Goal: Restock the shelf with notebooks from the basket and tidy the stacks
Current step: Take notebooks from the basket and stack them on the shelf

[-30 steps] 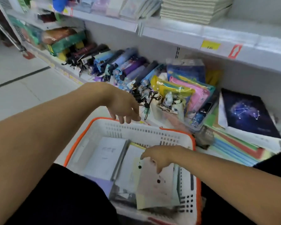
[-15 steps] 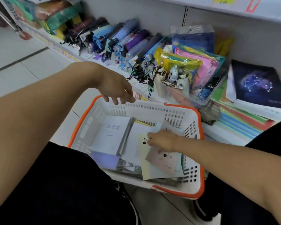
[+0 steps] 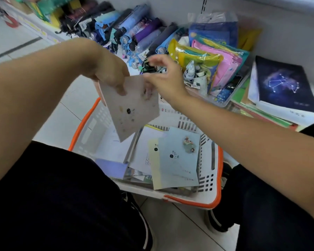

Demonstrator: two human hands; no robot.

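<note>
The shelf, white and flat-boarded, fills the view from 10 to 3 o'clock, with a slumped stack of notebooks at 3 under a dark starry cover. The basket, white perforated plastic with an orange rim, sits at 6 on the floor with more thin notebooks lying loose and crooked inside. Above it, near centre, a pale grey notebook hangs tilted: the left hand pinches its top left corner, while the right hand, fingers partly spread, touches the top right edge. It looks light, thin and bendy, with a smooth, probably slippery cover; holding it along the spine edge should keep it from flopping.
</note>
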